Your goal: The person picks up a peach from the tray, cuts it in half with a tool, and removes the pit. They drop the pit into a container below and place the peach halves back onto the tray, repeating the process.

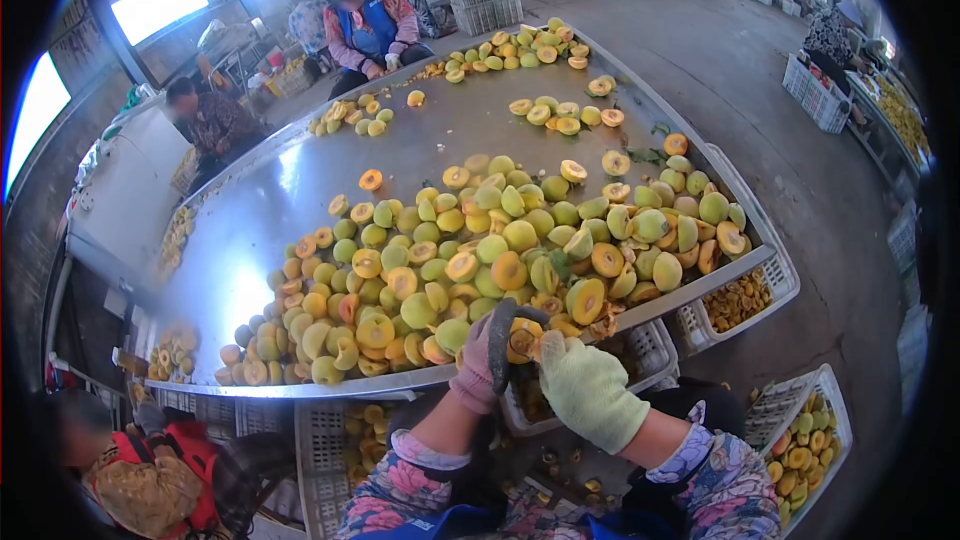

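Note:
My left hand (478,360), in a pink glove, holds a halved yellow peach (522,338) at the near edge of the metal table (300,190). My right hand (585,385), in a pale green glove, presses against the same fruit from the right; whether it also holds a small tool is hidden. A large heap of green and orange peach halves (480,260) lies just beyond both hands.
White plastic crates (790,285) with fruit stand under and beside the table's near edge, one at lower right (810,430). Other people sit around the table: one at far top (365,25), one at left (205,120), one at lower left (140,470). Concrete floor lies to the right.

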The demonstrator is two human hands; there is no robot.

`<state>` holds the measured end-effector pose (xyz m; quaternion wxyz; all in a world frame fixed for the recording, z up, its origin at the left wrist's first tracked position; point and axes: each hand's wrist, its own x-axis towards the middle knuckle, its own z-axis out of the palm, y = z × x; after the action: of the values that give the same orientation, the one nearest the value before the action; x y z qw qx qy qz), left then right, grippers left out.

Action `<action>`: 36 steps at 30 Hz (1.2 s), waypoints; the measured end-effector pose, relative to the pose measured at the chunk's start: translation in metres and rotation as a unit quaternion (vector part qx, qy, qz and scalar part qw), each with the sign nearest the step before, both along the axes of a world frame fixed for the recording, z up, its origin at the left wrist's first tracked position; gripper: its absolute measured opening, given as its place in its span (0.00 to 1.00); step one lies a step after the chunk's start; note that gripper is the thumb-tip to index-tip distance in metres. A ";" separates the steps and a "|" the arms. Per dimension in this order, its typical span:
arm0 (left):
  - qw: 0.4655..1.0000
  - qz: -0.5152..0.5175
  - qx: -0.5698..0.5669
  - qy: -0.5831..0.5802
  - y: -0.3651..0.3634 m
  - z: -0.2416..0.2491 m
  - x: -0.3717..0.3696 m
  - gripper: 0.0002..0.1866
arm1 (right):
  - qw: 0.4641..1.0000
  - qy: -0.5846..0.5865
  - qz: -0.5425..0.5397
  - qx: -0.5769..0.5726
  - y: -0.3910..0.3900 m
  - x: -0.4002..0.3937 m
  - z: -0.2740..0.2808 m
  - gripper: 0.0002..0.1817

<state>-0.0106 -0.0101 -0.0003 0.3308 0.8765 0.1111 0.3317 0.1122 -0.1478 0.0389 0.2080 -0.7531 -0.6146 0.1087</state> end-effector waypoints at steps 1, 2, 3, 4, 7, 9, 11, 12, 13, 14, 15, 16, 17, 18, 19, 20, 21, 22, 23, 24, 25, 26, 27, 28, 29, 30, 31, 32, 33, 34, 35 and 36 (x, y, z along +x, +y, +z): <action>1.000 0.024 0.002 -0.001 0.000 -0.003 0.002 0.34 | 1.000 -0.009 -0.007 0.003 0.000 -0.001 -0.001 0.12; 0.999 0.048 0.004 -0.002 -0.001 -0.006 0.003 0.31 | 1.000 -0.018 -0.013 0.006 0.000 -0.002 -0.003 0.12; 0.999 0.047 0.004 -0.001 -0.002 -0.013 0.004 0.31 | 1.000 -0.017 -0.014 0.005 0.001 -0.002 -0.005 0.12; 0.995 0.099 0.018 0.005 -0.003 -0.021 0.005 0.27 | 1.000 0.017 -0.007 0.016 0.001 -0.003 -0.007 0.13; 0.991 0.136 0.012 0.005 -0.011 -0.001 0.007 0.22 | 0.997 0.073 -0.004 0.031 0.000 -0.007 -0.007 0.15; 0.992 0.122 -0.007 -0.002 -0.013 0.007 0.007 0.21 | 0.995 0.095 -0.008 0.037 0.000 -0.008 -0.007 0.16; 0.989 0.129 0.066 -0.017 -0.010 0.003 0.006 0.16 | 0.986 0.159 -0.003 0.042 0.002 -0.007 -0.007 0.16; 0.989 0.129 0.066 -0.017 -0.010 0.004 0.005 0.16 | 0.986 0.159 -0.003 0.042 0.003 -0.007 -0.006 0.16; 0.991 0.134 0.029 0.000 -0.010 0.007 0.006 0.18 | 0.986 0.164 0.003 0.045 0.005 -0.005 -0.003 0.16; 0.990 0.137 -0.006 0.016 -0.009 0.011 0.006 0.21 | 0.985 0.167 0.008 0.050 0.007 -0.004 -0.001 0.15; 0.991 0.136 -0.002 0.014 -0.009 0.015 0.007 0.21 | 0.985 0.166 0.007 0.054 0.007 -0.003 0.002 0.15; 0.992 0.122 -0.040 0.007 -0.009 0.018 0.008 0.21 | 0.982 0.182 -0.021 0.053 0.006 -0.004 0.005 0.15; 0.991 0.109 -0.079 0.000 -0.010 0.019 0.009 0.21 | 0.978 0.197 -0.048 0.049 0.005 -0.004 0.007 0.14; 0.990 0.113 -0.079 -0.003 -0.010 0.013 0.009 0.21 | 0.979 0.194 -0.044 0.048 0.004 -0.005 0.005 0.14; 0.983 0.110 -0.148 -0.027 -0.009 0.004 0.009 0.21 | 0.978 0.200 -0.049 0.043 0.003 -0.005 0.002 0.14; 0.970 0.104 -0.215 -0.049 -0.008 0.003 0.011 0.20 | 0.976 0.207 -0.055 0.037 0.004 -0.004 0.000 0.14; 0.970 0.104 -0.215 -0.050 -0.007 0.003 0.010 0.20 | 0.976 0.206 -0.055 0.037 0.005 -0.004 0.000 0.14; 0.979 0.112 -0.169 -0.027 -0.007 0.006 0.008 0.18 | 0.979 0.195 -0.053 0.040 0.006 -0.004 -0.001 0.14; 0.985 0.118 -0.124 -0.004 -0.007 0.007 0.007 0.17 | 0.981 0.184 -0.053 0.043 0.006 -0.005 -0.002 0.14; 0.985 0.118 -0.124 -0.003 -0.007 0.005 0.007 0.17 | 0.980 0.185 -0.053 0.042 0.006 -0.005 0.000 0.14; 0.987 0.115 -0.113 -0.009 -0.007 0.003 0.007 0.17 | 0.983 0.177 -0.050 0.030 0.008 -0.006 0.003 0.14; 0.989 0.111 -0.101 -0.015 -0.007 0.001 0.006 0.17 | 0.984 0.169 -0.048 0.018 0.008 -0.007 0.005 0.15; 0.989 0.111 -0.100 -0.015 -0.008 0.002 0.006 0.17 | 0.984 0.169 -0.048 0.018 0.009 -0.007 0.005 0.15; 0.990 0.129 -0.046 -0.019 -0.008 0.003 0.006 0.17 | 0.986 0.158 -0.050 0.016 0.010 -0.008 0.005 0.15; 0.989 0.148 0.009 -0.023 -0.008 0.004 0.005 0.17 | 0.988 0.147 -0.052 0.013 0.010 -0.009 0.006 0.15; 0.989 0.147 0.009 -0.023 -0.008 0.000 0.004 0.17 | 0.988 0.147 -0.052 0.013 0.011 -0.010 0.008 0.15; 0.982 0.168 0.083 -0.014 -0.009 -0.007 0.002 0.21 | 0.987 0.150 -0.051 0.003 0.011 -0.010 0.011 0.16; 0.970 0.187 0.158 -0.004 -0.009 -0.009 0.001 0.25 | 0.987 0.153 -0.050 -0.008 0.012 -0.011 0.012 0.16; 0.970 0.187 0.157 -0.004 -0.010 -0.010 0.003 0.25 | 0.987 0.153 -0.050 -0.008 0.013 -0.011 0.010 0.16; 0.977 0.182 0.101 -0.042 -0.014 -0.010 0.006 0.25 | 0.984 0.171 -0.043 -0.007 0.014 -0.011 0.006 0.16; 0.980 0.176 0.045 -0.080 -0.015 -0.010 0.008 0.25 | 0.981 0.190 -0.037 -0.006 0.015 -0.012 0.003 0.16; 0.980 0.176 0.046 -0.078 -0.014 -0.009 0.008 0.25 | 0.981 0.192 -0.037 -0.006 0.015 -0.012 0.003 0.16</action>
<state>-0.0026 -0.0241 -0.0094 0.2344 0.8289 0.2220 0.4568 0.1005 -0.1328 0.0414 0.3217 -0.7418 -0.5342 0.2469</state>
